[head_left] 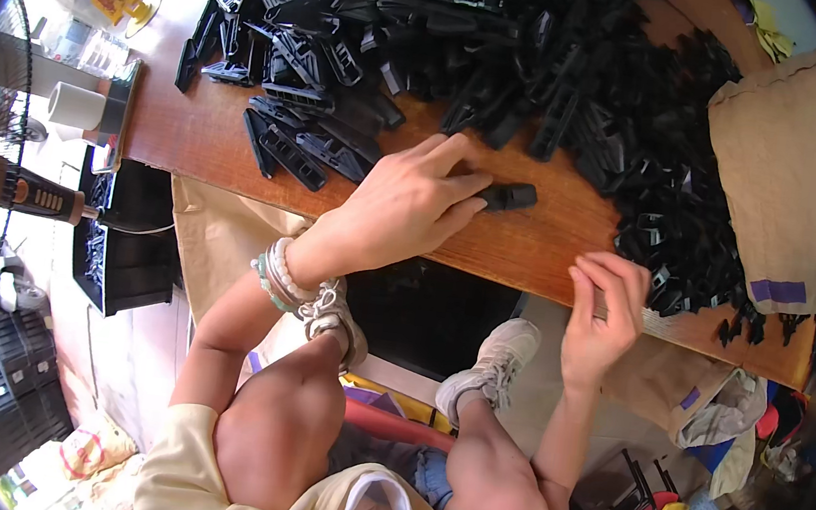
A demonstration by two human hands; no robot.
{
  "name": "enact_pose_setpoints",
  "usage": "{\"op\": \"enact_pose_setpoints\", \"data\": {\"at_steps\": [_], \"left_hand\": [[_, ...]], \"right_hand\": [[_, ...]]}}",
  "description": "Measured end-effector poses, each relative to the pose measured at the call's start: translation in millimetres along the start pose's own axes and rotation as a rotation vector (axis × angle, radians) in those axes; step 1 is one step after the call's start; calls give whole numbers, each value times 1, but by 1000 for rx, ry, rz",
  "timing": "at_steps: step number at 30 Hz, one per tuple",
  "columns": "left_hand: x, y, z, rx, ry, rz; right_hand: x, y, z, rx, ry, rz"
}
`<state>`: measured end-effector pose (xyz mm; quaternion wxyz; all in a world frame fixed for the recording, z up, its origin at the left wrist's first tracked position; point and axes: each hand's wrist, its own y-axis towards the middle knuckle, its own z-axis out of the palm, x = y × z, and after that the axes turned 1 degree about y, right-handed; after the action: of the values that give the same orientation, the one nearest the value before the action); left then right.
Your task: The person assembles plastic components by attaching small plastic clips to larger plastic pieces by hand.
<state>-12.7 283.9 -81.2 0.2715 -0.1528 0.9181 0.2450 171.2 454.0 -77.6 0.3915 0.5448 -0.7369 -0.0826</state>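
My left hand (413,195), with bracelets at its wrist, is over the front part of the wooden table. Its thumb and fingers close on one end of a small black plastic clip (511,197), whose other end points right. My right hand (607,313) is at the table's front edge, beside the heap of small black parts (667,234). Its thumb and fingertips are drawn together; whatever may be between them is too small to make out. Beyond my hands, long black plastic pieces (452,48) lie in a large pile, with several looser ones (284,150) left of my left hand.
The wooden table (574,214) ends just in front of my knees. A brown paper bag (789,178) lies at its right. On the left are a fan (23,186), a white roll (76,106) and a black bin (127,243). Stacked black crates (6,381) stand lower left.
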Motion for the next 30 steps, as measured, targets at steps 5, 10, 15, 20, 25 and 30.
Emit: {"op": "enact_pose_setpoints", "data": {"at_steps": [5, 10, 15, 20, 25, 30], "left_hand": [[-13, 2, 6, -121, 132, 71], [-50, -10, 13, -34, -438, -58], [-53, -8, 5, 56, -836, -538], [-55, -9, 8, 174, -994, -612], [-50, -4, -10, 305, -937, -645], [-22, -8, 14, -299, -136, -46]], "right_hand": [[3, 1, 20, 1, 651, 393], [30, 6, 22, -146, 1231, 640], [42, -11, 24, -142, 1205, 632], [41, -18, 22, -56, 1104, 543], [36, -8, 10, 182, 564, 193], [21, 10, 15, 142, 426, 181]]}}
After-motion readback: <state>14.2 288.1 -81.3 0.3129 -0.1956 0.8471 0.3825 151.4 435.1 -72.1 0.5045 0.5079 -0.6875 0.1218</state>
